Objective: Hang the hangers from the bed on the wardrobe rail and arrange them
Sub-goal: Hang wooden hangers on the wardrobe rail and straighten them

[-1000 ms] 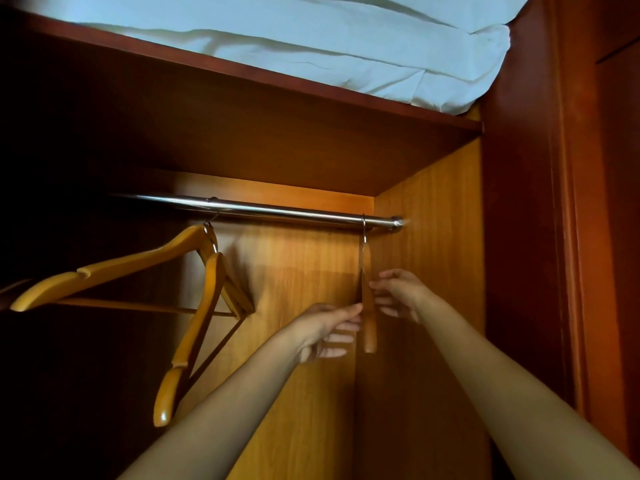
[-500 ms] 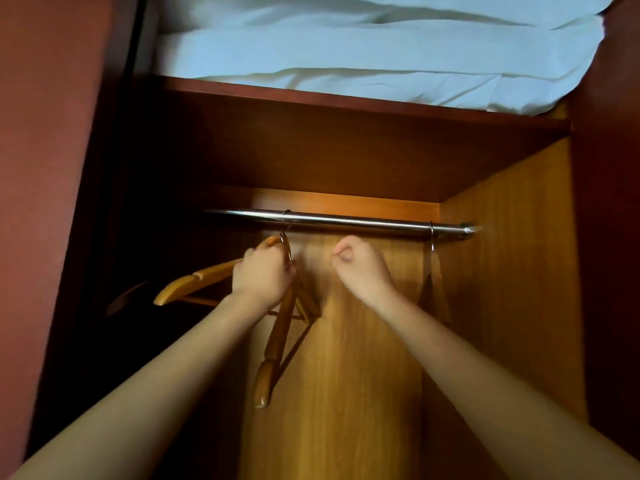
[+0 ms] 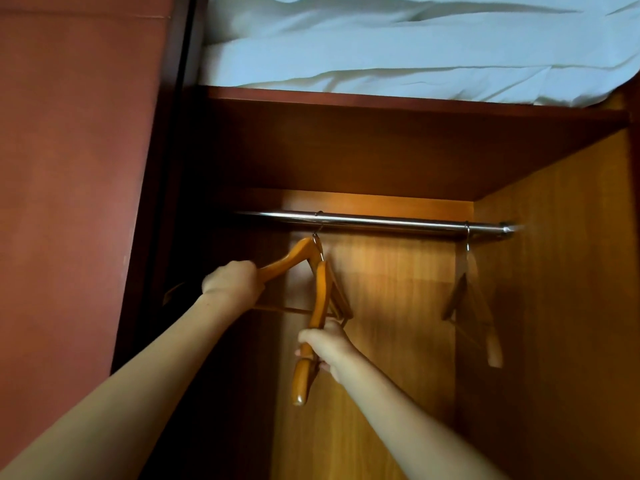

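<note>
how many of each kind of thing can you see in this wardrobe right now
wooden hangers: 3
metal rail: 1
hands: 2, left hand and right hand, each gripping a wooden hanger
white bedding pile on the top shelf: 1
total: 7

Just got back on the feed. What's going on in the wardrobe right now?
A person is arranging hangers inside a brown wooden wardrobe. The left hand grips one arm of a sideways orange-brown wooden hanger, and the right hand grips the lower arm of an edge-on orange-brown wooden hanger. Both hook close together on the shiny metal rail. A blurred third wooden hanger hangs untouched at the rail's right end.
</note>
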The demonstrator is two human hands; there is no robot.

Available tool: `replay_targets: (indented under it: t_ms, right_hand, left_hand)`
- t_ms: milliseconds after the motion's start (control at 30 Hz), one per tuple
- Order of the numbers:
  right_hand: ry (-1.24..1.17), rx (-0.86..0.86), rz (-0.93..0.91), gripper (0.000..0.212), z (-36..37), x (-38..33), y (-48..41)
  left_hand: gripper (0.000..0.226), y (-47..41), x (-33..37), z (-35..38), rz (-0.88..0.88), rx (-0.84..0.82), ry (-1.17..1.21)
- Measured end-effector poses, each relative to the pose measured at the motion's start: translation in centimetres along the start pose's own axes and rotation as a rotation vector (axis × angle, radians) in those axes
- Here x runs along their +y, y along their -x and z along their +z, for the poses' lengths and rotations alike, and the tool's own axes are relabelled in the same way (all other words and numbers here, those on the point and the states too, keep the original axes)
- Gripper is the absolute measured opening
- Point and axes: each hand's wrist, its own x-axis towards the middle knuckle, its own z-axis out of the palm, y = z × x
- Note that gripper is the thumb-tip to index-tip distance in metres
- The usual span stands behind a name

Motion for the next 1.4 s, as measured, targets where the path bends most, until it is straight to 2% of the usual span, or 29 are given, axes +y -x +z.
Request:
replay_targets:
  t_ms: [67, 167, 267, 567, 700, 1133, 1400]
  right_hand:
    - [0.007, 0.099, -0.078, 0.009, 0.2, -0.1, 0.1]
    - [0.06, 0.199, -0.161, 0.018, -0.1, -0.7, 0.8]
    - [0.079, 0.202, -0.183, 0.017, -0.9, -1.6, 1.3]
    - [0.404, 0.251, -0.306, 0.027, -3.1, -2.9, 2.9]
    - [0.456, 0.249, -0.356, 0.027, -3.7, -3.1, 3.7]
    - [0.331, 0.244, -0.326, 0.023, -5.9, -2.6, 5.3]
    - [0.229, 0.235, -0.336, 0.015, -7.6, -1.5, 6.4]
  left_hand:
    - [0.02, 0.2, 0.2, 0.0, 0.013, -0.024, 0.03]
    - [0.02, 0.4, 0.6, 0.1, 0.016, -0.054, 0.039]
    - [0.02, 0.5, 0.9, 0.5, 0.01, -0.075, 0.048]
    - [0.02, 1.0, 0.8, 0.7, 0.008, -0.058, 0.075]
    - [0.022, 1.1, 0.9, 0.7, 0.019, -0.066, 0.078]
    - [0.015, 1.5, 1.8, 1.1, 0.005, -0.038, 0.029]
    - [0.022, 1.2, 3.1, 1.5, 0.014, -0.037, -0.021]
